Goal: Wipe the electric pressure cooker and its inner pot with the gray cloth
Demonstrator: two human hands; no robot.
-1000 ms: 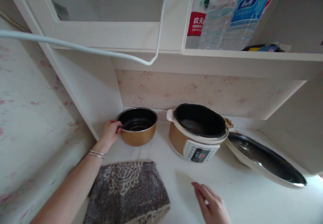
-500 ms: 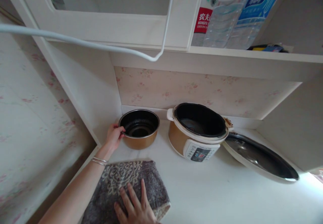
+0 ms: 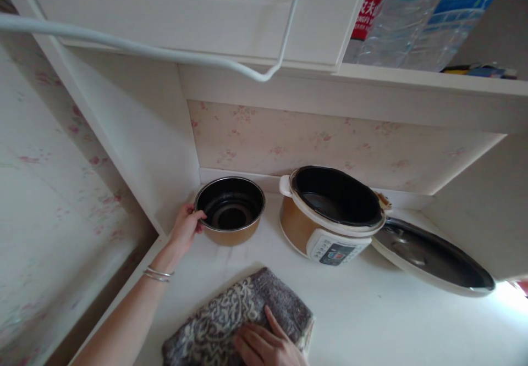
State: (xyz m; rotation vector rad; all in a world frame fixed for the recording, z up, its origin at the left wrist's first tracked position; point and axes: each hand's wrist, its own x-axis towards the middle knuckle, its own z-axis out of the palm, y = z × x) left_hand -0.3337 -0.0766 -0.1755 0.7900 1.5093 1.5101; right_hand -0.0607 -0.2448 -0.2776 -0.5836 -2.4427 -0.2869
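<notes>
Pinched between the thumb and fingers of my left hand (image 3: pixel 188 227) is the left rim of a round inner pot (image 3: pixel 231 236), black inside and golden brown outside. The pot stands upright on the white counter. Below it lies a folded grey towel (image 3: pixel 223 315) with a cream pattern. My right hand (image 3: pixel 270 345) rests flat on the towel, fingers stretched out; its lower part is cut off by the frame's bottom edge.
Right of the pot stands an open golden-brown cooker (image 3: pixel 296 226) with a control panel. Its lid (image 3: pixel 437 256) is tilted back at the right. Overhead are a white cable (image 3: pixel 165 57) and a shelf (image 3: pixel 412 82) holding plastic bottles (image 3: pixel 396 31).
The towel has slid to the right and turned under my right hand, whose fingers have drawn closer together. My left hand keeps its hold on the pot's rim. The view has shifted slightly.
</notes>
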